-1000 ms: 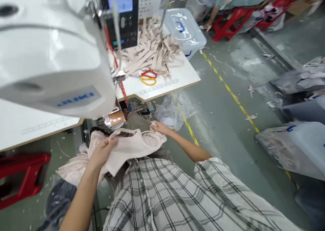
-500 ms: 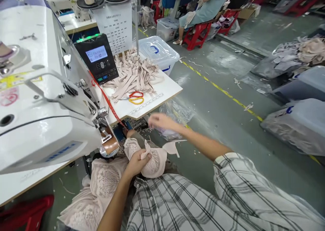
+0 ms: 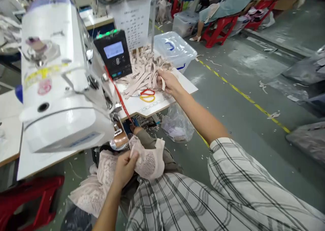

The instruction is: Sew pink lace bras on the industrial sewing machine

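Over my lap, my left hand (image 3: 126, 166) is closed on a pale pink lace bra (image 3: 149, 161), thumb on top of the fabric. One cup faces up, with a short strap end standing at its right edge. My right hand (image 3: 167, 82) reaches to the table and pinches a beige fabric strip (image 3: 163, 84) at the right side of a loose heap of strips (image 3: 142, 71). Its fingertips are partly hidden among them. Scissors (image 3: 147, 95) with red and yellow handles lie just in front of the heap. More lace bras (image 3: 101, 176) hang in a pile left of my lap.
A white sewing machine (image 3: 66, 116) stands at the left, its control panel (image 3: 114, 53) beside the heap. A lidded clear bin (image 3: 177, 48) is behind the table. A plastic bag (image 3: 177, 126) lies on the floor; a red stool (image 3: 33, 200) stands lower left. Another person sits farther back.
My right hand has moved from above the table's front edge up to the heap and closed on a strip. The bra in my left hand has turned slightly. The view has shifted left.
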